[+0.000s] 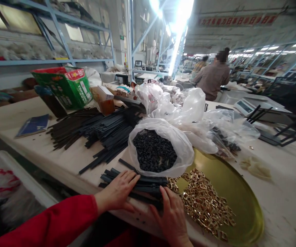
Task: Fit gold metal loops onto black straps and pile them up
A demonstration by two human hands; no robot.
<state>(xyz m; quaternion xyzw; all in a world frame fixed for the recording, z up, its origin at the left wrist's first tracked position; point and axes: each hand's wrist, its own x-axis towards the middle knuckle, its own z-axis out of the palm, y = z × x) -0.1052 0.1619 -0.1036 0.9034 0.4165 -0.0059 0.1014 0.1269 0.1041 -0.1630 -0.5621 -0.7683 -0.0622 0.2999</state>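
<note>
Flat black strips lie in a loose bundle at the front of the table, beside a tray. My left hand rests across the left part of this bundle, fingers stretched over the top and thumb apart on the near side. At the bundle's right end, my right hand touches the strips with its fingertips, its thumb spread away. Just beyond my hands, a white plastic bag stands rolled open, full of small black loops. Gold-coloured metal buckles are heaped on the round gold tray, close to my right hand.
More dark strips spread over the table behind. A green carton, a blue notebook and clear plastic bags stand farther back. A scale sits at the right. A white bin is below left. A person stands beyond.
</note>
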